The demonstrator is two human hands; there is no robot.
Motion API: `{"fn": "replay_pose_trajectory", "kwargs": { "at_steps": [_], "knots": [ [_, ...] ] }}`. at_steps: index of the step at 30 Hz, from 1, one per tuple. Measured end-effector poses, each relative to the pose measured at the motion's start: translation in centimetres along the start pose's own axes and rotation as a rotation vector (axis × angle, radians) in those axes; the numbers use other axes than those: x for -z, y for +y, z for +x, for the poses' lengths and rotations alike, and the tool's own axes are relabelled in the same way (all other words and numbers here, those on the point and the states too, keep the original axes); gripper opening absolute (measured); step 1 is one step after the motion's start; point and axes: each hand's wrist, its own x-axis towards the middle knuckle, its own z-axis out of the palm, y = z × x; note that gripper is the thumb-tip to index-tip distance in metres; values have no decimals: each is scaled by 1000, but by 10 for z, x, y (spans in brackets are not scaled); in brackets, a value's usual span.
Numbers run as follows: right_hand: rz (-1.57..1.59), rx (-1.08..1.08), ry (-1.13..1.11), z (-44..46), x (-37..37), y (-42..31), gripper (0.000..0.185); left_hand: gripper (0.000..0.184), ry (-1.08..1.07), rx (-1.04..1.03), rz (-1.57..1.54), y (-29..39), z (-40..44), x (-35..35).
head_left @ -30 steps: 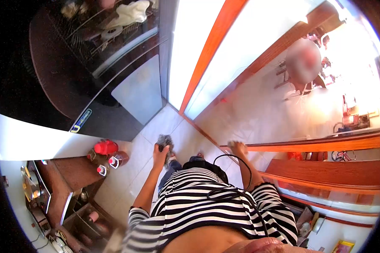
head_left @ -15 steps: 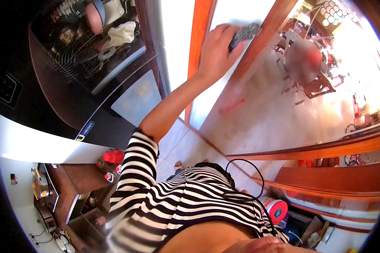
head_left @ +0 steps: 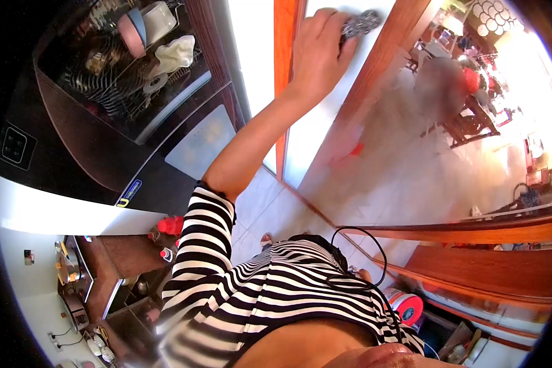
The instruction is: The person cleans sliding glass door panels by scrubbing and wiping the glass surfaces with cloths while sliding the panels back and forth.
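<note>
My left hand [head_left: 321,55] is raised at the top of the head view, its fingers closed around a silvery steel wool scourer [head_left: 362,23]. The scourer lies against the pale glass panel [head_left: 313,132] of a wooden-framed door, close to the brown wooden frame [head_left: 374,64] on its right. An orange-brown wooden strip [head_left: 282,80] runs along the panel's left side, beside my wrist. My right hand is out of view.
A black dish cabinet [head_left: 73,159] with dishes behind its glass stands to the left. Red-capped bottles [head_left: 167,253] sit on the counter below. Through the glass, a room with a chair [head_left: 472,126] shows. A black cable [head_left: 381,257] loops by my striped shirt.
My left hand has moved up along the glass panel with the scourer, which has come off the right-hand wooden frame's edge. The view has shifted slightly.
</note>
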Motion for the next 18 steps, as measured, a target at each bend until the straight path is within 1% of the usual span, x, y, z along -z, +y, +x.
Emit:
{"fn": "replay_pose_trajectory", "kwargs": {
  "at_steps": [1, 2, 4, 5, 8, 10, 12, 13, 16, 17, 18],
  "knots": [
    [-3, 13, 5, 2, 3, -1, 31, 35, -30, -30, 5, 0, 3, -1],
    [-6, 25, 9, 5, 5, -2, 30, 37, -106, -8, 16, 1, -5, -1],
    [1, 47, 17, 8, 6, -4, 29, 40, -262, 27, 39, 4, -47, 0],
    [5, 56, 20, 10, 6, -6, 29, 44, -303, 1, 48, 4, -63, 1],
    [17, 79, 28, 11, 2, -7, 27, 43, -296, 23, 32, 5, -62, -1],
    [14, 87, 33, 12, 0, -8, 26, 38, -183, -12, 32, 7, -25, 0],
    [20, 78, 31, 7, 0, -9, 27, 37, -60, -36, 15, 1, 3, -5],
    [22, 71, 32, 5, -2, -10, 27, 38, -49, -37, 15, 0, 5, -6],
    [21, 57, 32, 2, -4, -10, 27, 40, -269, -9, 60, 6, -40, -2],
    [23, 54, 31, 1, -5, -11, 27, 43, -284, -67, 61, 7, -53, -1],
    [25, 52, 33, 0, -7, -11, 28, 43, -274, -64, 89, 4, -56, -5]
  ]
}}
